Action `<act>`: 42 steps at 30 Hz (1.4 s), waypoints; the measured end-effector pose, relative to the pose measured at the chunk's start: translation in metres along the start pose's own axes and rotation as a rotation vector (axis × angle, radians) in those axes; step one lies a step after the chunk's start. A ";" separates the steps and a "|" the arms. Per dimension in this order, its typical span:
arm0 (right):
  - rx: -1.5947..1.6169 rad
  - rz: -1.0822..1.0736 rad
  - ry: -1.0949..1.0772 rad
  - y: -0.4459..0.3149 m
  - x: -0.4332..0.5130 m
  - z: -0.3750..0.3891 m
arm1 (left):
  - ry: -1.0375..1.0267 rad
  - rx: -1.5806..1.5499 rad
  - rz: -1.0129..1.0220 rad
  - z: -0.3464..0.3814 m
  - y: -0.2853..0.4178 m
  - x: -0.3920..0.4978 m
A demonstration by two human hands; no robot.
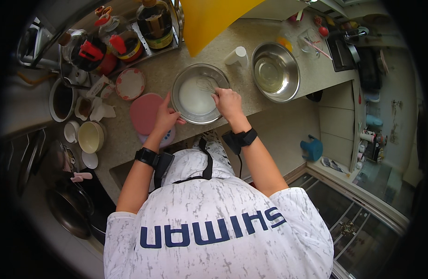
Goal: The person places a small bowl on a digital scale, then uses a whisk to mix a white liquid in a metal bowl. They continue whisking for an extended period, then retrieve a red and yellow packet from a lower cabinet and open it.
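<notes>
A round metal bowl [201,118] holding whitish liquid stands on the counter before me. My right hand [229,103] grips the handle of a wire whisk [207,85], whose wires dip into the liquid. With its fingers and thumb, my left hand [168,115] steadies the bowl's left rim. Under that hand lies a pink, rounded object [144,113], perhaps a kitchen scale, with blue buttons at its near end. A white cylindrical container [236,56] is beyond the bowl to the right. Further right, a larger steel bowl [293,78] contains a clear yellowish liquid.
Large bottles [154,24] with dark contents fill a rack at the back left. Around it are a patterned dish [130,84], a cream bowl [91,136] and a dark-filled pot [63,101]. A yellow sheet [207,21] hangs over the back. Pans [69,212] are at left.
</notes>
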State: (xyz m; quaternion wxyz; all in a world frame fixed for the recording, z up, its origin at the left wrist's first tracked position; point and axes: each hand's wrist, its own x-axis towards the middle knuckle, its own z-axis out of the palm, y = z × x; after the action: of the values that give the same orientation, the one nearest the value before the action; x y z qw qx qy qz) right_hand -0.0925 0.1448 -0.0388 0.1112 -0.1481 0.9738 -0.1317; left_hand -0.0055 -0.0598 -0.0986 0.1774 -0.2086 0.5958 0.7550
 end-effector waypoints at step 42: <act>-0.010 0.128 0.082 0.001 -0.005 0.010 | 0.021 -0.021 0.012 0.001 -0.001 0.000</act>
State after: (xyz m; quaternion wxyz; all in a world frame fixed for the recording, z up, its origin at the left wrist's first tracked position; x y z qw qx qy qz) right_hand -0.0860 0.1452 -0.0476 0.0788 -0.0808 0.9856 -0.1256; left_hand -0.0052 -0.0585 -0.0987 0.1642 -0.2150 0.5908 0.7601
